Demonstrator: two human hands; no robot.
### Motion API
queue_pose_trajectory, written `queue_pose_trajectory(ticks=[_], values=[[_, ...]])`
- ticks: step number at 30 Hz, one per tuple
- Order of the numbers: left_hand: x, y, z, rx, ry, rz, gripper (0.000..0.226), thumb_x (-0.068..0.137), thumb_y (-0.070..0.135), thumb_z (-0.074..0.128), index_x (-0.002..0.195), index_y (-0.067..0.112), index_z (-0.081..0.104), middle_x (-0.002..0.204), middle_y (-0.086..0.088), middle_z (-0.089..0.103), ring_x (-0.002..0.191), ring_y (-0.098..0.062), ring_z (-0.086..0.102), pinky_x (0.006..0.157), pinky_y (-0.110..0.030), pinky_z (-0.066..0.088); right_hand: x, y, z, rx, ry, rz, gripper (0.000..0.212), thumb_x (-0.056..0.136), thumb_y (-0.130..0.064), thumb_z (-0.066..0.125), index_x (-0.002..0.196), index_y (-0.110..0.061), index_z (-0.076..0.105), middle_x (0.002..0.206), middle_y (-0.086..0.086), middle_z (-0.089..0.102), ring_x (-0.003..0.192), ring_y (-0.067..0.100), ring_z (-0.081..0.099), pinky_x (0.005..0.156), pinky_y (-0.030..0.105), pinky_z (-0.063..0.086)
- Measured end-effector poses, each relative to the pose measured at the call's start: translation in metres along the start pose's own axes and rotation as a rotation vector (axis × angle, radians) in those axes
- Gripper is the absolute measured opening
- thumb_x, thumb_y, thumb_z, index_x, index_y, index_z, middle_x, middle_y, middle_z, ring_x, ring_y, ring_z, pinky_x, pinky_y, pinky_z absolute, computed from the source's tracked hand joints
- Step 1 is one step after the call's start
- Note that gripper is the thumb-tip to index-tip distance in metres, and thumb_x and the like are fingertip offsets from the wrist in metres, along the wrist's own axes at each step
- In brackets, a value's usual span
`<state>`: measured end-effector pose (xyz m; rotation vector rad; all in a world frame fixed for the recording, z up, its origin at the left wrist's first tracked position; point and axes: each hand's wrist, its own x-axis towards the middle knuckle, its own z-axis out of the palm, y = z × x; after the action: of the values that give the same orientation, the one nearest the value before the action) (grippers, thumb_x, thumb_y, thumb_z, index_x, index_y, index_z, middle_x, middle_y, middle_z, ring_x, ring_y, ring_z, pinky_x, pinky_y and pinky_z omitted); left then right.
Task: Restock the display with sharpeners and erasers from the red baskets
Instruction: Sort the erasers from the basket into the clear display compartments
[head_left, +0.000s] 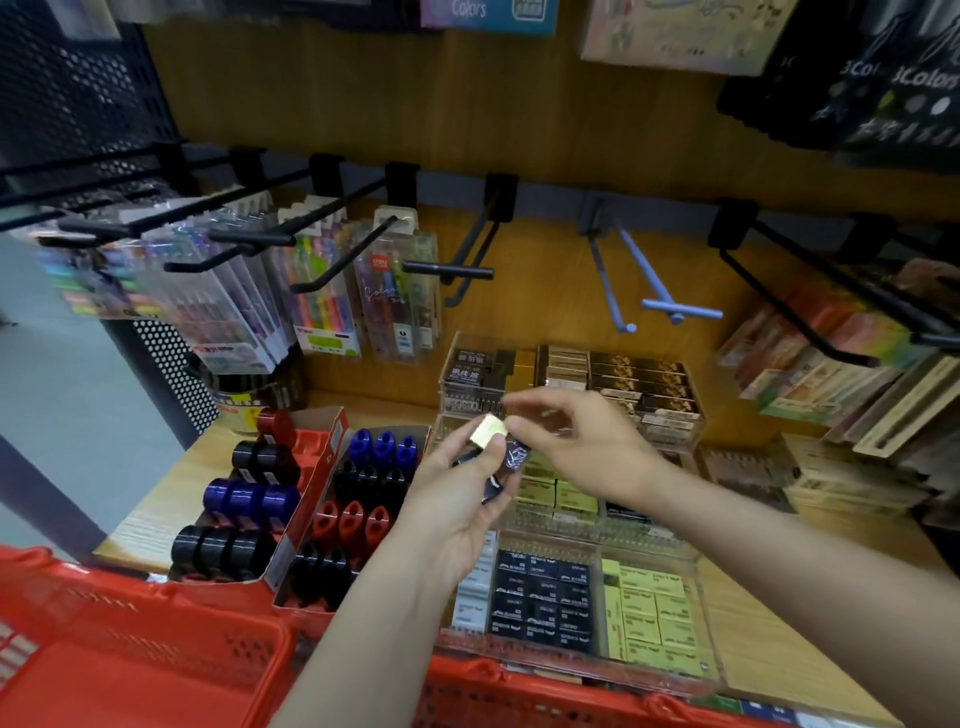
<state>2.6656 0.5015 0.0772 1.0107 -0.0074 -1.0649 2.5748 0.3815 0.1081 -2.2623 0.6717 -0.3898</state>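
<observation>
1. The left hand is cupped palm-up above the clear acrylic organizer, its fingers curled round a small stack of erasers: a yellow-wrapped eraser on top and dark-wrapped erasers beneath it.
2. The right hand hovers just beside the stack, thumb and forefinger narrowed toward the dark eraser; whether they already pinch it I cannot tell through the blur.
3. The organizer stands on the wooden worktop. Its nearest tier holds rows of dark erasers and yellow erasers; the tiers behind hold more boxed stock.
4. To the left of the organizer, two cardboard trays of sharpeners stand in red, blue and black rows, looking nearly full.
5. The red baskets sit in front of the organizer, at the worktop's near edge.
6. Judged risk: the stack in the left hand is loosely held, so pulling one eraser out could tip the yellow one off and drop it into the wrong compartment or down behind the baskets.
7. Another risk: dark and yellow wrappers sit in adjoining compartments, so a hurried placement could mix the two.
8. The organizer's thin walls might also be nudged by the right forearm, which passes directly over them.
</observation>
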Motion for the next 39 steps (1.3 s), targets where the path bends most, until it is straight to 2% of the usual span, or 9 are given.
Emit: queue_pose_trajectory(ticks=[4, 9, 14, 17, 20, 24, 27, 32, 39], values=[[-0.004, -0.003, -0.001, 0.235, -0.016, 0.034, 0.041, 0.08, 0.001, 0.076, 0.115, 0.022, 0.065, 0.092, -0.009, 0.074, 0.077, -0.017, 0.066, 0.063, -0.025, 0.054, -0.002, -0.012, -0.006, 0.132, -0.105, 0.049, 0.032, 0.088, -0.031, 0.07, 0.12, -0.034, 0.067, 0.099, -0.011, 0.071, 0.093, 0.003, 0.065, 0.088, 0.024, 0.054], [-0.004, 0.002, -0.003, 0.256, 0.015, 0.03, 0.027, 0.082, 0.013, 0.076, 0.107, 0.013, 0.064, 0.096, -0.014, 0.071, 0.062, -0.012, 0.055, 0.054, -0.022, 0.051, -0.002, -0.014, -0.022, 0.302, -0.124, 0.15, 0.026, 0.089, -0.015, 0.069, 0.115, -0.018, 0.071, 0.083, -0.002, 0.068, 0.062, 0.002, 0.059, 0.062, 0.017, 0.052], [-0.005, 0.004, -0.009, 0.399, -0.048, 0.083, 0.008, 0.085, 0.017, 0.075, 0.093, 0.016, 0.073, 0.098, -0.014, 0.072, 0.069, -0.017, 0.057, 0.065, -0.029, 0.051, -0.005, -0.013, -0.023, 0.015, -0.141, 0.097, 0.025, 0.087, -0.035, 0.071, 0.112, -0.037, 0.071, 0.106, -0.013, 0.066, 0.089, 0.01, 0.065, 0.085, 0.034, 0.056], [-0.005, 0.011, -0.007, 0.373, -0.045, 0.096, 0.005, 0.085, 0.019, 0.074, 0.09, 0.019, 0.075, 0.09, -0.008, 0.072, 0.065, -0.011, 0.059, 0.055, -0.022, 0.048, -0.01, -0.012, -0.024, 0.265, -0.285, 0.108, 0.029, 0.087, -0.026, 0.072, 0.114, -0.034, 0.071, 0.117, -0.013, 0.067, 0.089, 0.014, 0.071, 0.076, 0.027, 0.058], [-0.004, 0.013, -0.004, 0.308, 0.031, 0.081, 0.014, 0.082, 0.025, 0.077, 0.093, 0.016, 0.073, 0.091, -0.008, 0.074, 0.069, -0.012, 0.06, 0.053, -0.021, 0.048, -0.015, -0.009, -0.024, 0.326, -0.321, 0.103, 0.037, 0.081, -0.017, 0.078, 0.114, -0.031, 0.071, 0.108, -0.009, 0.074, 0.092, 0.012, 0.073, 0.081, 0.022, 0.057], [-0.005, 0.009, -0.002, 0.223, 0.047, 0.035, 0.02, 0.081, 0.022, 0.078, 0.097, 0.013, 0.07, 0.064, 0.002, 0.07, 0.057, -0.007, 0.055, 0.053, -0.021, 0.049, -0.013, -0.005, -0.022, 0.412, -0.226, 0.185, 0.039, 0.079, -0.014, 0.078, 0.115, -0.026, 0.067, 0.092, -0.001, 0.077, 0.089, 0.011, 0.073, 0.086, 0.029, 0.058], [-0.005, 0.009, -0.004, 0.247, 0.059, 0.029, 0.014, 0.083, 0.016, 0.076, 0.096, 0.014, 0.07, 0.057, 0.005, 0.068, 0.055, -0.006, 0.054, 0.052, -0.02, 0.048, -0.013, -0.006, -0.019, 0.17, -0.173, 0.15, 0.039, 0.074, -0.024, 0.083, 0.107, -0.038, 0.068, 0.093, -0.011, 0.075, 0.086, -0.001, 0.07, 0.082, 0.024, 0.054], [-0.001, 0.012, -0.006, 0.064, 0.101, 0.001, 0.019, 0.087, 0.012, 0.07, 0.106, 0.011, 0.067, 0.082, -0.005, 0.067, 0.069, -0.013, 0.054, 0.053, -0.022, 0.051, 0.013, -0.005, -0.018, -0.263, 0.118, -0.046, 0.04, 0.081, -0.033, 0.077, 0.119, -0.028, 0.066, 0.104, -0.022, 0.059, 0.081, -0.002, 0.059, 0.075, 0.013, 0.049], [0.005, 0.024, -0.01, -0.234, -0.028, -0.019, 0.039, 0.094, -0.018, 0.039, 0.122, 0.005, 0.053, 0.118, -0.022, 0.059, 0.106, -0.032, 0.063, 0.081, -0.042, 0.057, 0.088, 0.008, -0.004, -0.318, 0.145, 0.303, 0.041, 0.093, -0.04, 0.061, 0.129, -0.02, 0.055, 0.118, 0.004, 0.062, 0.1, 0.022, 0.061, 0.085, 0.036, 0.053]])
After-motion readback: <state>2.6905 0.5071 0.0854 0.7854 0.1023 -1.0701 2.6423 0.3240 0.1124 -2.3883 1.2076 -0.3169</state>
